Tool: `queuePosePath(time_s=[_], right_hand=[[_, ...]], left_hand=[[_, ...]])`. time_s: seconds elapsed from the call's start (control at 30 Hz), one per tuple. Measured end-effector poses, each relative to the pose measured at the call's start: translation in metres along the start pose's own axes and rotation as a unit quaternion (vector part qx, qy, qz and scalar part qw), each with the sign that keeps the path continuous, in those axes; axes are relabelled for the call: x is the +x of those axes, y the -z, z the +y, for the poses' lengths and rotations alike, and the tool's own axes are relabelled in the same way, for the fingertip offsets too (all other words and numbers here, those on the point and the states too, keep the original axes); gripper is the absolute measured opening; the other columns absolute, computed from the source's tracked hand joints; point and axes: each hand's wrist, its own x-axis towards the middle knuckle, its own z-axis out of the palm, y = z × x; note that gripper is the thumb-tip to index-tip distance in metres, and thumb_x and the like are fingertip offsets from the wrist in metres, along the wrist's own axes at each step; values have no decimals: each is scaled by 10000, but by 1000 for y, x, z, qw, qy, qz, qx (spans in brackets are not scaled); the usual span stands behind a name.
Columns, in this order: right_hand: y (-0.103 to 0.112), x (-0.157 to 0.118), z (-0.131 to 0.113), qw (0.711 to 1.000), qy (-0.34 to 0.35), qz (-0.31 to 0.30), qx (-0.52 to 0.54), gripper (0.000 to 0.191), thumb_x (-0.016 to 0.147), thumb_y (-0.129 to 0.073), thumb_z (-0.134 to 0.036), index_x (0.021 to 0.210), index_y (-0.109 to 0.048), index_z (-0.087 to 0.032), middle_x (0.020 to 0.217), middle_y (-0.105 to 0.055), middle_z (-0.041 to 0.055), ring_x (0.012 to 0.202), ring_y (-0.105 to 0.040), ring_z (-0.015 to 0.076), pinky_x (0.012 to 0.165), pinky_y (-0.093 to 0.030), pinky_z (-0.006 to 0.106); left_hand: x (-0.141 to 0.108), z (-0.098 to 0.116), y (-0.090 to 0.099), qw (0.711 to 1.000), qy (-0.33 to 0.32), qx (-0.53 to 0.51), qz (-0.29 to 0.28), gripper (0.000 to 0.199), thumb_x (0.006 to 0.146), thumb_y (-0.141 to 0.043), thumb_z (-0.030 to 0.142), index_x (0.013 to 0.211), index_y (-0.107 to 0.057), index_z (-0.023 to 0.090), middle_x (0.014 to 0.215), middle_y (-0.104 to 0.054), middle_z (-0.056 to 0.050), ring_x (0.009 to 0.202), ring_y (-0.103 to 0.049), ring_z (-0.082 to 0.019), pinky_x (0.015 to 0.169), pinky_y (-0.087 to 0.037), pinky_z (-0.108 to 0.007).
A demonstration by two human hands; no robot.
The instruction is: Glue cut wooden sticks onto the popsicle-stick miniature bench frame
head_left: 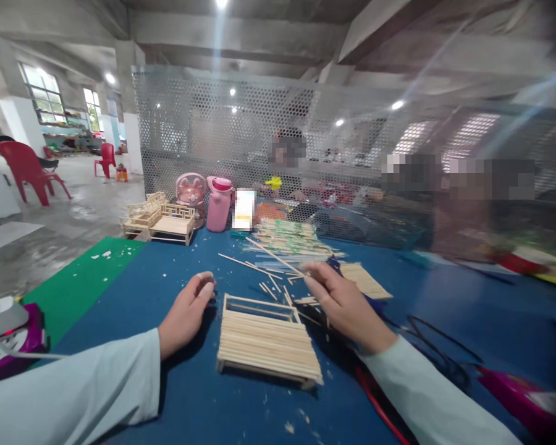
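A small bench-shaped frame of thin wooden sticks (269, 343) lies on the blue table between my hands, its slatted surface facing up. Left of it, my left hand (189, 312) hovers with loosely curled fingers and thumb apart, with nothing visible in it. My right hand (336, 300) is beyond the frame's right side, fingers closed on the end of a thin wooden stick (274, 256) that points up and left. Short loose sticks (271, 287) are scattered just past the frame. A flat stick panel (365, 281) rests behind my right hand.
A pile of wooden sticks (291, 235) lies before a perforated metal screen (204, 123). Finished-looking stick furniture (171, 222), a pink bottle (219, 207) and a phone-like screen (244, 210) stand at the back. Purple power strips (514, 392) and black cables (438, 346) flank the table. People sit beyond.
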Motion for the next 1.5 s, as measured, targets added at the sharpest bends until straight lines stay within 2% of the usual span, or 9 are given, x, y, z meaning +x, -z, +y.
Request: queuePosePath(time_s=[0.07,0.17,0.37,0.47,0.67,0.83,0.97,1.3,1.5], right_hand=[[-1,-16,3,997,-15,-21,73,212,877,-391,-336,902,-546,-194,701,-615,26,625,-582,164,592,-487,282],[-4,-27,4,990,-9,-55,131,204,843,-438,-341,824,-582,-198,737,-648,40,680,-607,172,647,-505,290],[-2,-35,7,986,-25,-60,155,272,832,-477,-394,881,-669,-207,910,-720,78,855,-656,224,788,-509,342],[-2,-41,9,984,-43,-67,159,281,833,-480,-420,869,-660,-208,868,-716,68,810,-660,220,734,-528,329],[-5,-43,9,984,-31,-78,154,221,824,-511,-383,801,-681,-243,760,-718,34,704,-675,195,654,-553,282],[-11,-41,11,989,-16,-77,124,230,810,-540,-406,790,-719,-264,788,-736,36,716,-695,204,671,-571,281],[-13,-41,10,988,-32,-84,122,303,812,-518,-472,802,-727,-253,799,-739,49,726,-699,217,681,-578,294],[-13,-40,9,983,-66,-110,131,385,812,-468,-531,800,-707,-229,832,-732,77,769,-684,226,731,-551,321],[-11,-39,5,977,-65,-124,158,294,815,-485,-481,746,-627,-233,715,-677,30,650,-628,185,621,-516,281]], left_hand=[[6,1,-3,999,19,-7,39,321,844,-475,352,1089,-536,154,1043,-604,-103,827,-571,-162,743,-426,-292],[13,6,-9,998,18,6,53,252,822,-514,338,985,-573,154,831,-585,-37,689,-508,-128,649,-383,-254],[8,14,-5,997,40,-31,-59,303,841,-462,415,954,-551,148,511,-404,71,454,-344,-84,465,-256,-212],[3,14,2,989,77,-64,-107,377,824,-503,419,1091,-484,153,555,-498,56,444,-393,-76,457,-272,-202],[-3,17,2,986,120,-56,-105,506,815,-548,351,1248,-374,155,635,-561,41,412,-423,-61,379,-246,-180],[-3,18,1,974,165,-106,-117,496,841,-533,300,1269,-361,119,539,-525,63,348,-353,-37,342,-230,-150],[-2,18,1,965,190,-144,-114,501,831,-561,259,1264,-361,105,565,-554,42,386,-443,-50,343,-287,-135],[-1,21,3,960,205,-130,-139,549,817,-609,224,1281,-357,75,489,-552,43,383,-444,-45,370,-320,-121],[-1,20,3,959,211,-136,-130,602,775,-669,247,1270,-369,81,496,-547,54,403,-458,-41,382,-327,-115]])
